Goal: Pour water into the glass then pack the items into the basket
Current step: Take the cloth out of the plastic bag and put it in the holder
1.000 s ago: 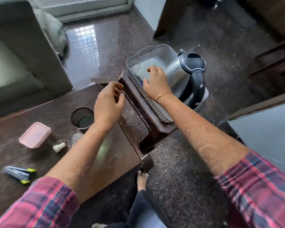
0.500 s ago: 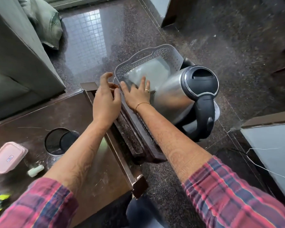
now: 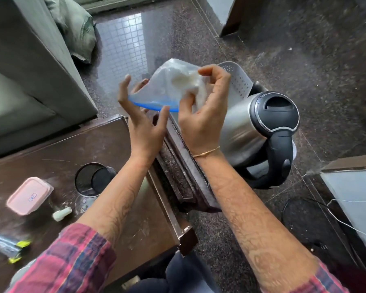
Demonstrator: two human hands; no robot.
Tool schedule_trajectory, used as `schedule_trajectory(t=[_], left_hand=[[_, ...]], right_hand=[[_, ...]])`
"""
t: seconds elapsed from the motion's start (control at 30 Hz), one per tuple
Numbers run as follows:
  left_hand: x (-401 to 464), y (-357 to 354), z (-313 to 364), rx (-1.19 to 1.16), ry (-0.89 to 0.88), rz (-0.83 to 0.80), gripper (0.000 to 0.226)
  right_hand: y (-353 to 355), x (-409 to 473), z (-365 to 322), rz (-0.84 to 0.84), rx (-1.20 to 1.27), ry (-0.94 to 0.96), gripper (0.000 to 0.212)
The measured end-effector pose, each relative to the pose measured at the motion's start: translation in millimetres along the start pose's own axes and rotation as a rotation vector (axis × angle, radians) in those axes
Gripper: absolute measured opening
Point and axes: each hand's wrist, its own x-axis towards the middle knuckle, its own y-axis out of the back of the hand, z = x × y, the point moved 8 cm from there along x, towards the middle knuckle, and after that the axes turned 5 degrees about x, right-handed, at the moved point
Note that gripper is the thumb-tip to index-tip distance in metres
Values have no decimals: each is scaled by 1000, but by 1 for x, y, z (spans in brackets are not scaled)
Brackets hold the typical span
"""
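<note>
My right hand pinches a clear plastic zip bag with a blue seal strip and white contents, held up above the grey perforated basket. My left hand is beside the bag's blue edge with fingers spread; fingertips seem to touch the strip. A steel electric kettle with a black lid and handle lies in the basket, on its right side. The basket rests on a brown stool or ledge next to the table.
On the brown table stand a black mesh cup, a pink lidded box, a small white piece and grey-yellow markers. A grey sofa is at left, a pale panel at right.
My right hand has lifted the plastic bag out of the basket and up into the air. My left hand rose from the basket rim to the bag's blue edge.
</note>
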Motion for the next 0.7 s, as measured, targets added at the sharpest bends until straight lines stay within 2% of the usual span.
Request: schedule_trajectory(t=[0.13, 0.23, 0.3, 0.37, 0.4, 0.47, 0.57, 0.63, 0.7], left_hand=[[-9, 45, 10, 6, 9, 98, 81], [-30, 77, 4, 24, 76, 69, 80], [-44, 104, -9, 30, 176, 73, 71], [-57, 131, -22, 75, 247, 63, 43], [-65, 142, -26, 90, 255, 48, 29], [-80, 160, -28, 88, 246, 14, 16], [-99, 179, -33, 61, 267, -5, 14], [-108, 188, -33, 67, 270, -29, 14], [-113, 196, -32, 100, 257, -57, 16]], right_hand=[[-4, -20, -4, 18, 138, -221, 48], [-12, -47, -1, 34, 105, -399, 49], [-18, -67, 4, 9, 32, -516, 48], [-18, -85, -1, -27, -136, -493, 50], [-17, -92, -10, -36, -240, -415, 50], [-25, -115, -35, -61, -363, -257, 46], [-59, -163, -57, -282, -274, -239, 30], [-78, -197, -58, -459, -195, -378, 33], [-86, -223, -58, -548, -137, -515, 36]])
